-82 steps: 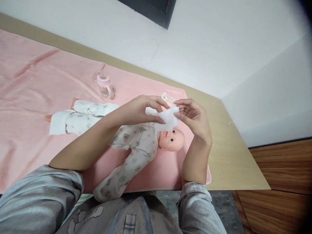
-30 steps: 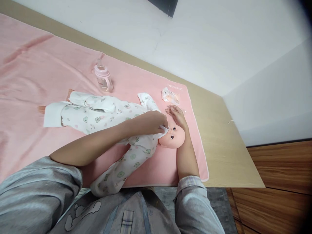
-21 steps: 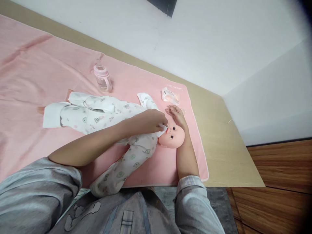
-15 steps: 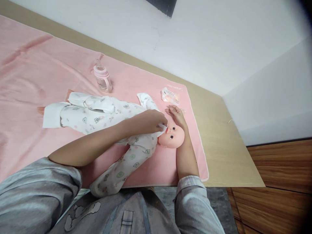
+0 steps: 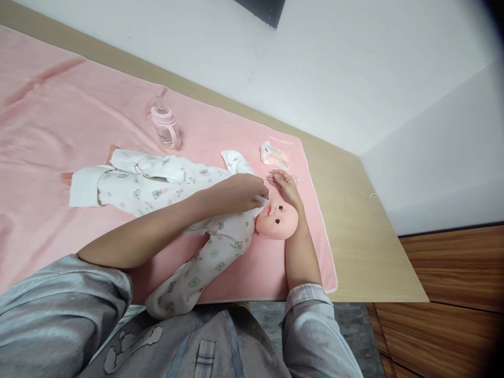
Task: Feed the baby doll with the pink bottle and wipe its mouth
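White cloth [image 5: 261, 200]: was pinched in the fingers of the left hand [image 5: 249, 192], the nearer one, just beside the mouth of the baby doll [image 5: 200, 176]. Saw the doll stretched lengthwise on the pink blanket [image 5: 118, 105], head toward the right hand [image 5: 286, 185], loosely uncurled and seemingly holding nothing.

A tan table [image 5: 354, 226], apparently wooden, bears a creased pink blanket [image 5: 98, 110] spread across much of it.
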Tool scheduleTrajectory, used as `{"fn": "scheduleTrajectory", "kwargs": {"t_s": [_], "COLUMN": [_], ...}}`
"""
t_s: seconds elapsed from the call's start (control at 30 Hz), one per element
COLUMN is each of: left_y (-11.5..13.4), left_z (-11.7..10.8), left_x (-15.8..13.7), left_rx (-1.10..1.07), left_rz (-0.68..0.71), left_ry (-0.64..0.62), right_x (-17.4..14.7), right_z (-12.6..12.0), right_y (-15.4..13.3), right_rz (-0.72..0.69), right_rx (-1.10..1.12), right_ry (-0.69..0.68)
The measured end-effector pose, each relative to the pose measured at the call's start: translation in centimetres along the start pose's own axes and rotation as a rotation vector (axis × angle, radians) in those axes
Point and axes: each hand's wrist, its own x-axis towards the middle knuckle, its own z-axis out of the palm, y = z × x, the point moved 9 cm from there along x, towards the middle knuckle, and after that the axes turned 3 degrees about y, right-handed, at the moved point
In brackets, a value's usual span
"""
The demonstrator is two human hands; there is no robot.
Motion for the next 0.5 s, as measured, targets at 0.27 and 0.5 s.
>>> {"fn": "scheduleTrajectory", "kwargs": {"t_s": [0.27, 0.5], "left_y": [0.42, 0.69], "left_z": [-0.12, -0.27], "left_x": [0.22, 0.24], "left_rx": [0.059, 0.05], "left_rz": [0.011, 0.037], "left_ry": [0.017, 0.057], "right_x": [0.13, 0.3], "right_z": [-0.1, -0.3], "right_y": [0.19, 0.78], "right_rz": [0.007, 0.021], "right_rx": [-0.01, 0.016], "right_ry": [-0.013, -0.026]}}
